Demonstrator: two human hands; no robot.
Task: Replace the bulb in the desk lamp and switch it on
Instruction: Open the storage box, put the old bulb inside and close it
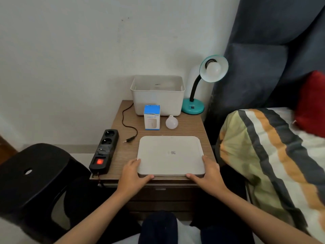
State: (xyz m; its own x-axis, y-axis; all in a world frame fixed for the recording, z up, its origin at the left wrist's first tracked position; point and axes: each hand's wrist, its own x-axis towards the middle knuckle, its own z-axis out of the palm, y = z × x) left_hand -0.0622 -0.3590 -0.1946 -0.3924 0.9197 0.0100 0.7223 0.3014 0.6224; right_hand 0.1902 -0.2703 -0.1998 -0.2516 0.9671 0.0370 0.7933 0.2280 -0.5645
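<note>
Fingers: your left hand and right hand each clasp a near corner of one lid.
Bulbs: two; one in lamp, one loose bulb beside box.
Bin: one, open.
</note>
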